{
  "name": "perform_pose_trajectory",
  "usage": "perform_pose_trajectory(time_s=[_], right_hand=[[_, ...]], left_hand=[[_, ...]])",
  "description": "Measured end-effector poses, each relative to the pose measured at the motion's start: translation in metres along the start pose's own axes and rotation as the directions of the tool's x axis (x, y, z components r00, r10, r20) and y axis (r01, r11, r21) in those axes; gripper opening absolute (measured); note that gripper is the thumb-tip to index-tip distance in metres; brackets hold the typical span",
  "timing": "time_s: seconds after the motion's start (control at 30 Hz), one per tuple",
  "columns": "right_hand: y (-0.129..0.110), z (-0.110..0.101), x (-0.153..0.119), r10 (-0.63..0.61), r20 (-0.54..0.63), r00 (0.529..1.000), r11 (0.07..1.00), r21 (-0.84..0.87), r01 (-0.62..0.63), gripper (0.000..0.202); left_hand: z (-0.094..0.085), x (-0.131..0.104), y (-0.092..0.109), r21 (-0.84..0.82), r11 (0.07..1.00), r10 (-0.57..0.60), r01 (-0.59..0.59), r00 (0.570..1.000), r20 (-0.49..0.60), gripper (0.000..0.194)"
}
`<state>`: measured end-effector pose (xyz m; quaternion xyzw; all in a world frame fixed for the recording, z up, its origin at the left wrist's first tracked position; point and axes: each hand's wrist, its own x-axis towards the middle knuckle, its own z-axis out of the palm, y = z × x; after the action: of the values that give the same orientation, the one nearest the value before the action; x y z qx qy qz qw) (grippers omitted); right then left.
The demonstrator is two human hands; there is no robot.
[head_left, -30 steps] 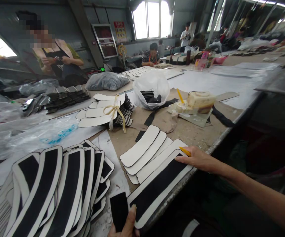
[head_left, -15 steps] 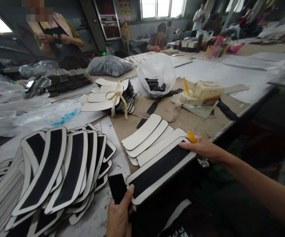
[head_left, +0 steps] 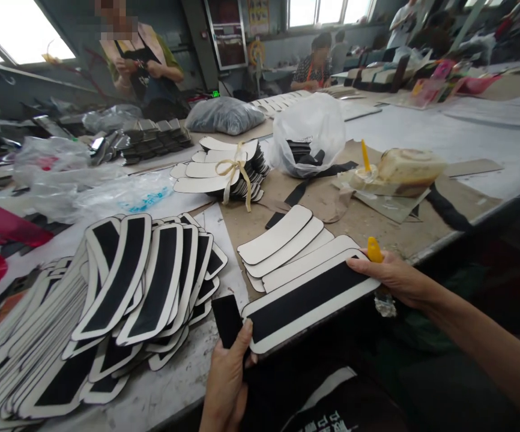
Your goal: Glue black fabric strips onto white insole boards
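Note:
A curved white panel with a black strip along its middle (head_left: pixel 305 303) lies slantwise at the table's front edge, on top of similar pieces. My left hand (head_left: pixel 227 375) is closed on its near left end, thumb on top. The same hand holds a black strip (head_left: pixel 226 321) that sticks up beside the panel. My right hand (head_left: pixel 393 279) grips the panel's far right end. It also keeps hold of a yellow-handled tool (head_left: pixel 374 249), whose lower end, below the hand, looks crusted. Plain white curved pieces (head_left: pixel 278 234) lie fanned just behind the panel.
To the left spreads a large pile of panels with black strips (head_left: pixel 152 288). Farther back are a tied bundle of white pieces (head_left: pixel 210 169), a clear bag with black pieces (head_left: pixel 309 132) and a stained yellowish container (head_left: pixel 408 168). Other people work across the table.
The view has turned left, so everything appears farther right and more of the pile and red items show. Both hands keep their hold on the panel, which looks unmoved on the table.

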<state>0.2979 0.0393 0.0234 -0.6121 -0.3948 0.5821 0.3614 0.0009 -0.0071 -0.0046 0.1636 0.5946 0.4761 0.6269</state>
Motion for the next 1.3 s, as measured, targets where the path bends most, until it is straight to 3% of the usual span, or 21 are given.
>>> perform_pose_trajectory(time_s=[0.27,0.53,0.83,1.3], right_hand=[[0.005,-0.008,0.010,-0.082,-0.079,0.993,0.936,-0.347,0.049,0.040],[0.002,0.002,0.014,-0.125,-0.001,0.992,0.860,-0.499,0.108,0.037],[0.000,0.005,0.019,-0.165,0.070,0.984,0.852,-0.492,0.178,0.036],[-0.002,0.007,0.021,-0.190,0.073,0.979,0.798,-0.570,0.197,0.034]], left_hand=[[0.002,0.002,0.000,0.004,0.997,0.078,-0.079,0.996,0.030,0.033],[0.003,0.011,-0.005,0.108,0.990,0.109,-0.093,0.981,-0.158,0.035],[-0.004,0.019,-0.012,0.132,0.989,0.101,-0.074,0.973,-0.208,0.040],[-0.005,0.020,-0.011,0.101,0.995,0.049,-0.026,0.971,-0.232,0.042]])
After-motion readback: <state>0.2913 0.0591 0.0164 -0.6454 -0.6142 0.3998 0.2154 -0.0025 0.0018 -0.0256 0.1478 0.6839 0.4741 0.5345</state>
